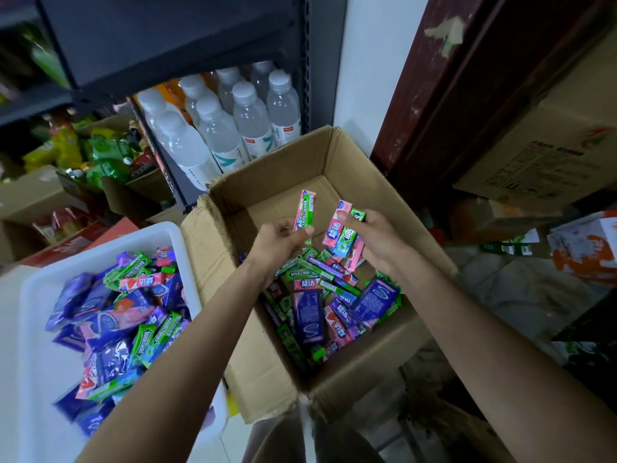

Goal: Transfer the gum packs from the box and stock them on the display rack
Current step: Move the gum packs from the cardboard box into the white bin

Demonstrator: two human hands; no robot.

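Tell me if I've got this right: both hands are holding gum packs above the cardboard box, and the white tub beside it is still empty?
Not quite. The head view shows the white tub already heaped with gum packs, not empty. The rest holds: the left hand and the right hand each hold gum packs above the cardboard box.

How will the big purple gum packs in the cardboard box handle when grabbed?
The purple gum packs look flat and boxy, so probably stiff and unlikely to roll. Glossy wrap suggests slippery. They lie tangled among slim sticks in the cardboard box, so neighbours may shift.
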